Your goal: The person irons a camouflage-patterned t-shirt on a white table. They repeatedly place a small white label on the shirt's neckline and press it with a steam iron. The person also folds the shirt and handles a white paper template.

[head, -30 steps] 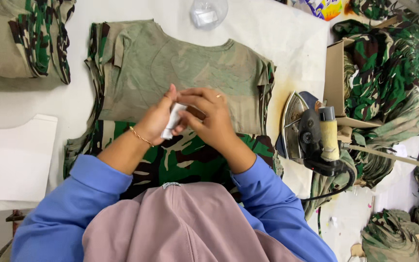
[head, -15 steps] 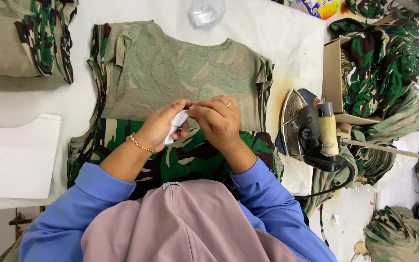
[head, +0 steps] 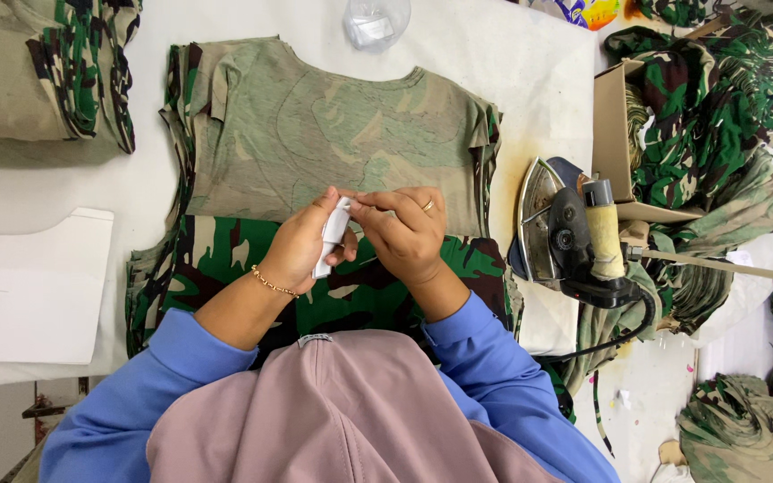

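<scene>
Now both hands are closing in at centre frame, the left hand (head: pixel 301 246) pinching the small white tag (head: pixel 331 236) while the right hand (head: pixel 404 234) (fingers bunched tighter than a second ago) is gripping its upper end above the camouflage shirt (head: pixel 315 134).

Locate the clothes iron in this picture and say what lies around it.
In the head view, the iron rests on its side to the person's right, between the camouflage shirt and the cardboard box.

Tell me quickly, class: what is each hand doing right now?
Left hand: closed on a small white folded tag.
Right hand: fingertips pinched at the tag's top edge, above the camouflage garment.
</scene>
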